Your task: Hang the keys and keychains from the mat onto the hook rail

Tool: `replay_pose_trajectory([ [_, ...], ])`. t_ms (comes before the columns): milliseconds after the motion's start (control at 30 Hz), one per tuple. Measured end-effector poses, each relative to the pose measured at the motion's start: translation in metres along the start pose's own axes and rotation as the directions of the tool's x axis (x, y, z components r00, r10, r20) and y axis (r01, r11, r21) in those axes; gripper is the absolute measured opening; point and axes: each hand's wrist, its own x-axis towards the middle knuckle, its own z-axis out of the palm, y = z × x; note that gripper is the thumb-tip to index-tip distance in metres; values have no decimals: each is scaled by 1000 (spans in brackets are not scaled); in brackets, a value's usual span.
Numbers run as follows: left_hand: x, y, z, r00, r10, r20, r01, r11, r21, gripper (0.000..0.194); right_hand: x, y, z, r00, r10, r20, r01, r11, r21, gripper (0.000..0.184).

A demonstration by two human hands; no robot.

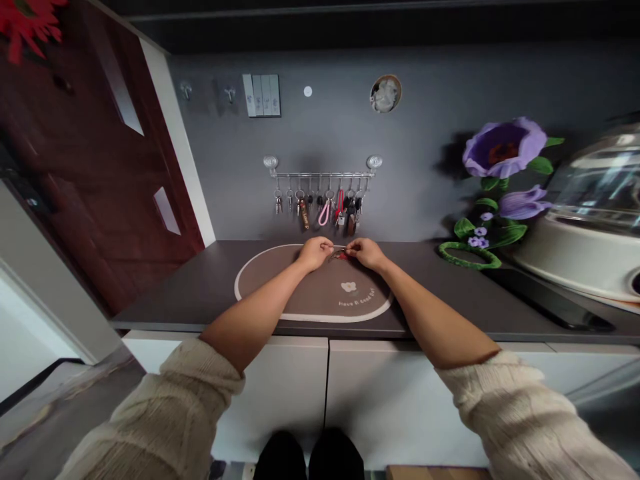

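Room lies before the hands [316, 253] [367, 253] on the mat [310, 300]; hanging keys [341, 217] obstruct behind.

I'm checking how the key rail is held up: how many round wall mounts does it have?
2: a left mount and a right mount, one near each end of the key rail. No others show.

Dim o'all, darkest up by the long black overhead shelf [350, 30]. Light approx. from R: purple cup-shaped flower [505, 150] has its shadow L on the matte grey wall [425, 133]. Glare on clear domed cover [600, 163]; soft shadows on flat white cabinet doors [400, 400]. Wide-angle distort. at edges, e.g. cream knit sleeves [170, 407] stretched. Small red-and-dark item [342, 255] mid-pic too blurry to ID.
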Motion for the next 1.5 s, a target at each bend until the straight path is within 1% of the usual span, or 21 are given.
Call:
replay_pose_trajectory([
  [67, -1, 1, 1, 999, -20, 26, 19, 999, 27, 15, 0, -2, 0, 999, -12, 35, 14, 998, -56, 11],
  [167, -1, 3, 1, 998, -43, 49, 42, 998, 36, 13, 0, -2, 0, 999, -11, 50, 17, 994, -109, 13],
  [267, -2, 3, 2, 996, -62, 68, 61, 998, 10, 13, 1, -2, 1, 998, -25, 63, 33, 991, -129, 13],
  [400, -1, 1, 2, 994, -65, 85, 66, 998, -7, 14, 1, -3, 0, 998, -31, 62, 38, 993, -115, 13],
  [500, -1, 1, 1, 995, -61, 79, 62, 998, -5, 14, 1, -2, -1, 997, -35, 67, 40, 996, -77, 12],
  [600, -1, 3, 0, 997, -53, 58, 53, 999, 9, 13, 2, 0, -1, 995, -54, 80, 53, 999, 10, 10],
  [667, -1, 3, 0, 998, -44, 40, 43, 999, 22, 12, 2, 1, -1, 993, -68, 97, 58, 993, 101, 13],
  [767, 0, 4, -1, 999, -23, 34, 22, 1000, 17, 13, 0, -1, -3, 988, -55, 143, 20, 971, 237, 19],
  [867, 1, 5, -2, 1000, 0, 24, 0, 1000, -2, 14, -4, -9, -7, 982, -57, 180, -2, 950, 312, 23],
  [1067, 0, 10, -5, 997, 75, -4, -75, 997, 6, 16, -9, -19, -12, 975, -111, 193, 34, 932, 360, 26],
  [1333, -1, 17, -7, 990, 142, -1, -142, 990, -24, 19, -5, -19, -14, 967, -212, 139, 149, 921, 361, 25],
  [1500, -3, 25, -10, 985, 171, 10, -170, 983, -67, 20, -9, -25, -16, 964, -241, 114, 175, 895, 409, 27],
])
